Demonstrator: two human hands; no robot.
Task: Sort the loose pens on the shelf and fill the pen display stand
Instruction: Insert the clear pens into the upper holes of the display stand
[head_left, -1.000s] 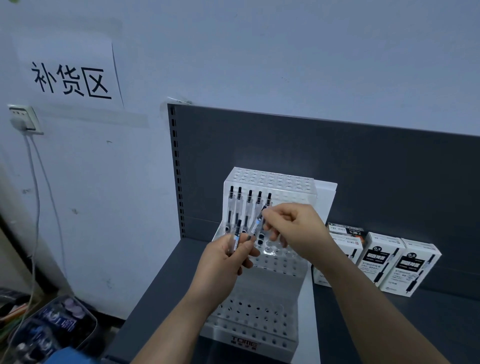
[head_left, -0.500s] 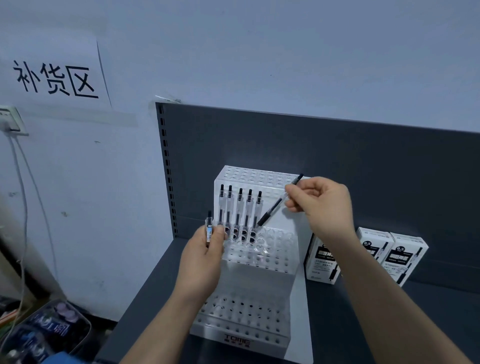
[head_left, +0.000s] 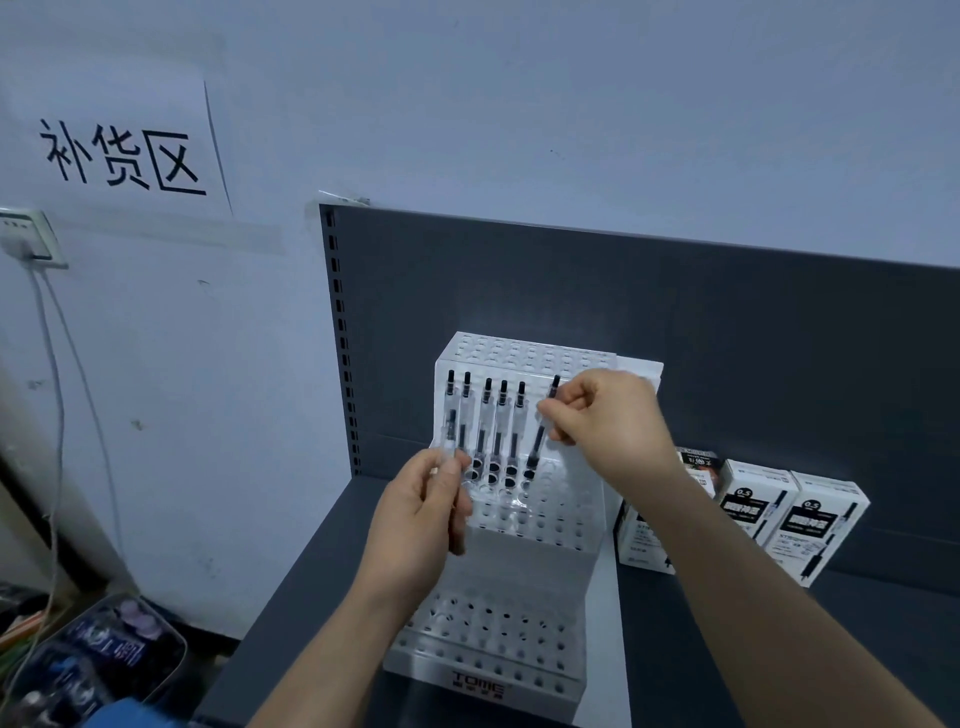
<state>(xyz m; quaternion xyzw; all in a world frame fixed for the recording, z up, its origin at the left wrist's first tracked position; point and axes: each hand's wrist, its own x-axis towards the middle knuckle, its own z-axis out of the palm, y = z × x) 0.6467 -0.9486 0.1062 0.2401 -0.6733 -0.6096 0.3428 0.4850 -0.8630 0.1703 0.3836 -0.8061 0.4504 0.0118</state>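
Fingers (head_left: 557, 415) of the right hand (head_left: 608, 423) pinch the pen (head_left: 540, 439), tilted, tip at the hole just right of five standing pens (head_left: 485, 421), middle tier of the display stand (head_left: 535, 535). Best stand it upright, then lower. Left hand (head_left: 415, 519) curled, blurred: cannot tell what it holds.

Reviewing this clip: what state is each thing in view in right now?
pen display stand: upright on shelf, mostly unfilled.
standing pens: five upright in middle tier.
black pen: tilted, tip at a hole, pinched by right hand.
left hand: grips loose pen, mostly hidden.
pen boxes: closed, standing on shelf.
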